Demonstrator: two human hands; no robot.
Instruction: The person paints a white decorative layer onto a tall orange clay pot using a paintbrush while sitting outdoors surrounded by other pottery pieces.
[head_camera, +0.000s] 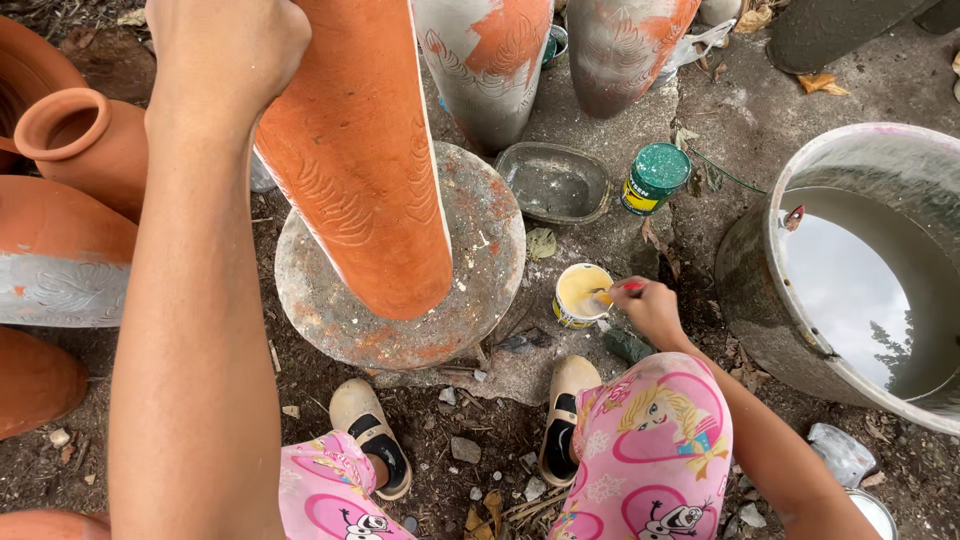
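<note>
A tall orange clay vase (365, 170) with carved leaf patterns stands on a round stone turntable (480, 290). My left hand (225, 45) rests on the vase's top rim and grips it. My right hand (650, 308) holds a red-handled paintbrush (618, 292) whose tip dips into a small can of yellowish paint (580, 295) on the ground beside the turntable.
A large grey basin (760, 300) of water sits at right. A green-lidded can (655, 178) and a grey tray (555, 183) lie behind the paint can. Partly painted vases (485, 70) stand at the back, plain clay pots (85, 140) at left.
</note>
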